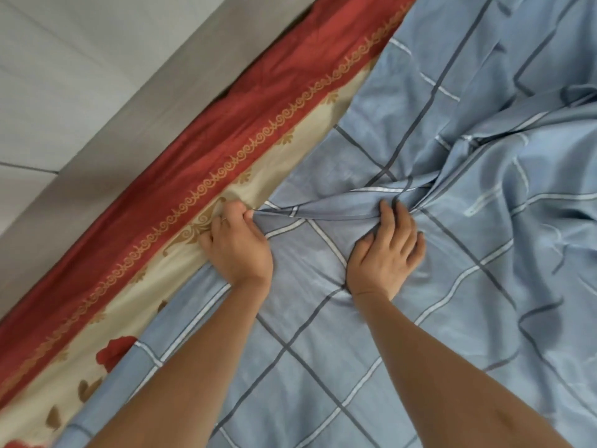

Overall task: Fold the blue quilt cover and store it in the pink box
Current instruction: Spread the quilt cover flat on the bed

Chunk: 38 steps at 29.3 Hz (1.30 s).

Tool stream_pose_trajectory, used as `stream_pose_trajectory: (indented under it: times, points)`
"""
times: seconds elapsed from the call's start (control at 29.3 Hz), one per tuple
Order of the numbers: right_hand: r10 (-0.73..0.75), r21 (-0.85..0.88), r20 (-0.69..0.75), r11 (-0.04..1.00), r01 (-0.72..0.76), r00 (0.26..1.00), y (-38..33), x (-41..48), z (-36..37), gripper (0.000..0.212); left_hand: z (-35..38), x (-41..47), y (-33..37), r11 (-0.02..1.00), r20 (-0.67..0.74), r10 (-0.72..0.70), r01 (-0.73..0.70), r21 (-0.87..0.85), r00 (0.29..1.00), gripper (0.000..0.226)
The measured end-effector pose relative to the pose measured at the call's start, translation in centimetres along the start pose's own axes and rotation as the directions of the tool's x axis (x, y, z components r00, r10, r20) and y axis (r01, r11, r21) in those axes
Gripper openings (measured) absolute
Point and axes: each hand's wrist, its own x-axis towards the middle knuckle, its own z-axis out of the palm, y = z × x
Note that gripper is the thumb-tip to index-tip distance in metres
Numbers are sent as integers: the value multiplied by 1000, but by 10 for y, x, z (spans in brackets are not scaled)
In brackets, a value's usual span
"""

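Soft, even daylight fills the view, bright but not harsh, and its source cannot be told. Shadows are faint, gathering only in the creases of the blue quilt cover (420, 150), which carries a mild sheen at right. Detail is slightly smeared throughout. The wide lens bends the floor (48, 76) lines near the edges.

We have a single view: a wide-angle camera worn on the head, facing forward and steeply down, close over the bedding. In the rolled frame the red-and-cream patterned bed sheet (226, 156) runs from 7 to 1 o'clock, the blue checked fabric quilt cover (452, 318) fills 1 to 6, and pale grey tiled floor (48, 59) lies toward 10.
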Motion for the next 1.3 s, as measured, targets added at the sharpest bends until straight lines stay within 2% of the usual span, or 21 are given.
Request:
stream_pose_trajectory:
  times: [0.17,0.31,0.51,0.65,0.72,0.79,0.82,0.89,0.96,1.09,1.2,1.3]
  points:
    - [-24,-9,30,1000,24,999,2,-3,1,55,6,-3,-2,996,3,28,-28,85,1000,13]
    - [-16,-33,62,999,18,998,4,0,1,56,1,-3,4,998,80,29,-33,51,996,30]
    - [-1,-16,127,1000,3,992,-3,5,-8,53,-3,1,8,999,133,15,-21,43,991,36]
    - [17,123,192,992,-41,981,-6,14,-20,52,-9,7,11,997,178,20,-34,75,984,39]
    - [-70,336,206,942,-3,976,13,31,-33,51,-11,5,11,996,146,13,-25,82,989,41]
    - [-124,417,204,908,28,971,38,70,-45,51,-10,6,11,995,112,33,-43,88,993,40]
    - [-154,357,188,931,79,970,50,92,-52,54,-8,6,12,995,91,40,-48,84,995,40]
    - [-319,167,184,942,290,930,68,126,-58,58,-1,7,9,996,66,30,-35,81,997,40]
    - [-422,47,325,901,431,846,81,146,-61,50,3,-1,8,997,90,13,-20,78,996,39]
    - [-402,-45,497,873,486,769,81,183,-74,22,-1,-6,3,998,122,-33,25,64,992,42]
    - [-425,-83,525,837,541,737,68,216,-96,15,-7,-2,9,998,105,-21,15,56,994,41]
    - [-469,-177,541,748,639,698,58,241,-111,18,-4,2,7,997,135,-15,4,81,991,40]
